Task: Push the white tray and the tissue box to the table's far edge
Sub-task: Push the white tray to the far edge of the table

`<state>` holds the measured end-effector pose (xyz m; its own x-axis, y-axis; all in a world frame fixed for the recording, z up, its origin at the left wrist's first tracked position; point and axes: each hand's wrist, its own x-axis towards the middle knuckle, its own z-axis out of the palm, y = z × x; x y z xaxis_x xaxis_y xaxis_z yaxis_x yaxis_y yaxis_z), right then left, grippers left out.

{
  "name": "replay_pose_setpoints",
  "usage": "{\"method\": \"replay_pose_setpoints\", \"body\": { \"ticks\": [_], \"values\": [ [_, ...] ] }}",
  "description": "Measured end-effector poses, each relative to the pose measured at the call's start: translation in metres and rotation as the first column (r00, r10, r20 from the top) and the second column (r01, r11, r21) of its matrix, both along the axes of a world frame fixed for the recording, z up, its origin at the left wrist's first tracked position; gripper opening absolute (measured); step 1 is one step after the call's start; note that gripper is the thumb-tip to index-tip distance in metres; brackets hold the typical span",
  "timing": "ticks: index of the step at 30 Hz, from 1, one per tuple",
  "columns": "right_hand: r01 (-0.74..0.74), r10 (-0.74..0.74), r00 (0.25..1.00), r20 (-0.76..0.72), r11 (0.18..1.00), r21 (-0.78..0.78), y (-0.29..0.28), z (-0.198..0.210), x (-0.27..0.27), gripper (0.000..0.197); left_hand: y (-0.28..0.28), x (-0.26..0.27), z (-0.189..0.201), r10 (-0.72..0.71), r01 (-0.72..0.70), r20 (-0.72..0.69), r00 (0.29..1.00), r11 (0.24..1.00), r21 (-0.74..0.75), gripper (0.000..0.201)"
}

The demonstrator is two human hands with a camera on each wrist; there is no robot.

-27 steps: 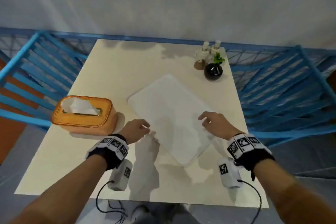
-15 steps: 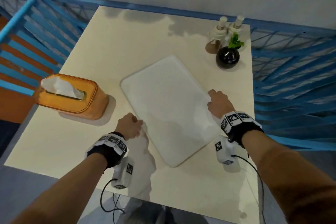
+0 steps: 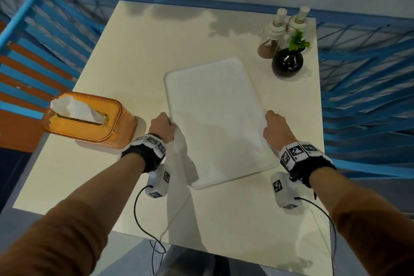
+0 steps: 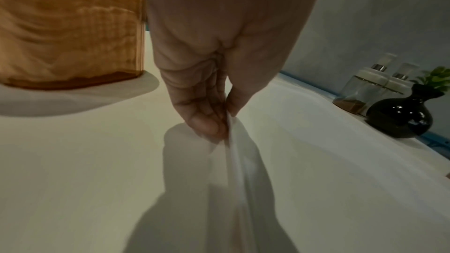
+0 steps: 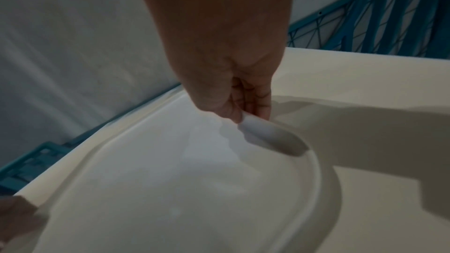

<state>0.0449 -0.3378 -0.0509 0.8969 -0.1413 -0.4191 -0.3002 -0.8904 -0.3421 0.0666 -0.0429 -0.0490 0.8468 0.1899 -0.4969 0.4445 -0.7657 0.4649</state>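
**Both hands grip white tray on cream surface**

Here, at the bottom of the head view, two forearms in brown sleeves reach up into the frame, each wrist wearing a black band with printed markers and a small white camera unit on a cable. The left hand [image 3: 161, 126] pinches the left long edge of the white tray [image 3: 215, 119]; the left wrist view shows the thumb on top and the curled fingers [image 4: 204, 120] beneath the rim. The right hand [image 3: 276, 129] grasps the opposite long edge in the same way, thumb above and fingers [image 5: 261, 101] tucked under the lip, as the right wrist view shows. The tray lies at the middle of the frame, near the centre of the cream surface [image 3: 143, 56], turned slightly so that its near end points toward the lower centre. Its far end sits well short of the surface's far edge.

At the left of the frame, just beside the left wrist, the orange tissue box [image 3: 89, 119] stands near the surface's left edge, a white tissue rising from its slot. Farther off, at the upper right, a round black vase [image 3: 287, 63] holding a green sprig stands near the tray's far right corner, and behind it two clear dispenser bottles [image 3: 272, 36] with pale tops sit by the far edge. Blue railings border the surface on three sides, with a pale wall beyond.
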Motion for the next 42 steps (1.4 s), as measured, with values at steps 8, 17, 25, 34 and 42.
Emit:
{"method": "replay_pose_setpoints", "body": {
  "ticks": [8,17,25,34,42],
  "values": [
    [0.066,-0.070,0.997,0.032,0.992,0.110,-0.004,-0.006,-0.031,0.025,0.009,-0.051,-0.008,-0.108,0.110,0.022,0.994,0.986,-0.129,0.043],
    [0.158,-0.161,0.987,0.005,0.972,0.173,0.020,-0.002,-0.024,0.025,0.025,-0.024,-0.022,-0.150,0.150,0.069,0.986,0.989,0.008,0.054],
    [0.214,-0.234,0.970,0.067,0.951,0.225,0.039,0.004,0.018,0.056,0.026,0.056,-0.018,-0.109,0.102,0.080,0.991,0.992,0.078,0.039],
    [0.313,-0.345,0.934,0.090,0.914,0.257,0.036,-0.002,0.074,0.043,0.020,0.130,-0.017,-0.103,0.095,0.105,0.989,0.992,0.080,0.028],
    [0.381,-0.413,0.902,0.126,0.899,0.217,0.042,-0.005,0.126,0.023,0.020,0.190,-0.014,-0.106,0.098,0.107,0.989,0.992,0.078,0.029]
  ]
}}
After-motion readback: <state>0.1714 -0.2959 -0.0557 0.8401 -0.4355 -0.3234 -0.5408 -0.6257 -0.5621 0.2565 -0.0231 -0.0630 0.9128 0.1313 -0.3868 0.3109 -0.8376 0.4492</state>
